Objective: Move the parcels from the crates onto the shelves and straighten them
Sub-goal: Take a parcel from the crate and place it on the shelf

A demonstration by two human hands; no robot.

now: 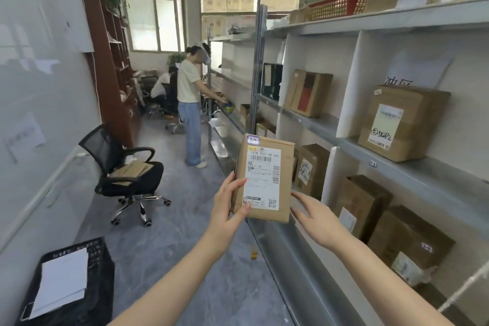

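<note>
Shelves (423, 174) at R; L hand (229, 204) raised, fingers (238, 186) grasping parcel (264, 177); R hand (317, 219) fingers released beside it.

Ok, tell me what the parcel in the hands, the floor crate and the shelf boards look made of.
Parcel: matte brown cardboard, white paper label stuck on. Crate: black plastic, judging by its moulded lattice walls. Shelf boards: probably painted metal; grey, smooth, slightly glossy.

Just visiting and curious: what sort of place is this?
Probably a parcel storage or pickup room. Metal shelves hold labelled cardboard boxes, the left hand grips a parcel bearing a barcoded shipping label, and a black crate stands nearby.
</note>
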